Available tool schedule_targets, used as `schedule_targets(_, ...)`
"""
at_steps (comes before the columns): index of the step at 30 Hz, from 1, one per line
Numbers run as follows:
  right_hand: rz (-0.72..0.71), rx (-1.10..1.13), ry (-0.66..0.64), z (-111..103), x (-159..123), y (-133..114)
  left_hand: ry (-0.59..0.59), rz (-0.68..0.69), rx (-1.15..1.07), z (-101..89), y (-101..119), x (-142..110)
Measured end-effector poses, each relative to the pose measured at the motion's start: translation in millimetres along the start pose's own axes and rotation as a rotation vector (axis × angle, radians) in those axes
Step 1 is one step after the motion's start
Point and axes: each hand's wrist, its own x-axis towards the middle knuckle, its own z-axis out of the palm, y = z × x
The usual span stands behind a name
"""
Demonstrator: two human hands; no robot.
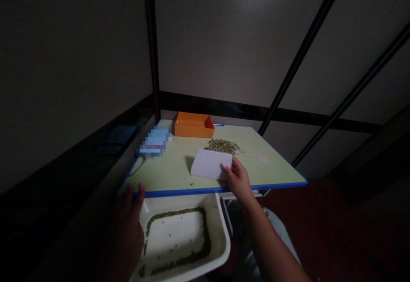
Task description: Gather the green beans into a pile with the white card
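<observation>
Dim room, paneled walls (218,38) w/ dark strips (208,103); pale-green counter (173,166), blue-edged, in corner, w/ orange bin (193,130) at rear. R hand (238,177) grips white scraper (208,164) nr. heap of green grains (224,146). L hand (130,218) beside white tub (226,239) (grains inside); grip unclear.

Matt plastic scraper (209,165), smooth plastic basin (226,240), plastic box (194,131), glossy wall strip (205,104)

Pale green tabletop (173,166), edged in blue
On it: a spread of green grains (225,146), an orange box (194,130), a faint whitish patch (262,157).
</observation>
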Motion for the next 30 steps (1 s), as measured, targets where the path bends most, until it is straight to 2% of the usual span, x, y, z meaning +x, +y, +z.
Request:
schedule_targets(13,-0.027,0.020,0.010,-1.3,-2.0,-2.7,0.076,-0.002,0.009,1.4,5.9,1.8)
schedule_targets(25,-0.001,-0.004,-0.090,-0.5,-3.8,0.4,0.082,-0.021,-0.027,3.5,6.7,0.2)
schedule_targets(30,0.008,0.010,-0.207,1.6,-5.6,-4.1,0.064,-0.006,-0.035,3.7,4.9,0.4)
